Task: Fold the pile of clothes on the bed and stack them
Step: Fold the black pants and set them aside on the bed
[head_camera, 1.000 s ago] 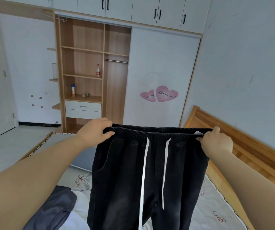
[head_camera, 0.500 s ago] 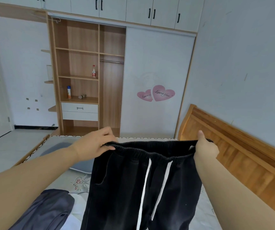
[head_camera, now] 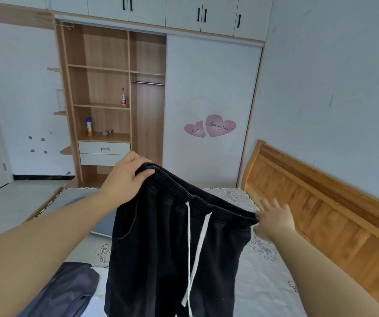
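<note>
Pinching the left end of the elastic waistband, the left hand (head_camera: 124, 179) has its thumb on the near face and its fingers curled behind. The right hand (head_camera: 273, 219) sits at the other end of the band with fingers spread and straight; its edge touches the cloth, but whether anything is pinched there can't be told, blurred.

The black trousers (head_camera: 174, 248) hang in the air between the hands, waistband tilted, left end high, right end low. Legs drop out of frame at the bottom. Two white drawstrings (head_camera: 189, 248) dangle down the front.

Below is the mattress (head_camera: 264, 282), with a wooden headboard (head_camera: 321, 213) along the person's right. A grey garment (head_camera: 65, 291) lies on the bed at lower left, partly under the left forearm; something white is beside it.

Handling call: soft, limp, medium-weight fabric, no stiffness, so it drapes and won't hold shape unsupported. Not slippery, not fragile. The gathered elastic band is the thickest, grippiest part, so hold both waistband corners and pinch firmly. With the right side loose, that corner will likely sag or slip. The drawstrings may swing and get trapped in a fold; tuck them in.

Step judged: spreading the trousers before laying them flat. Folding not begun, no stack seen.
</note>
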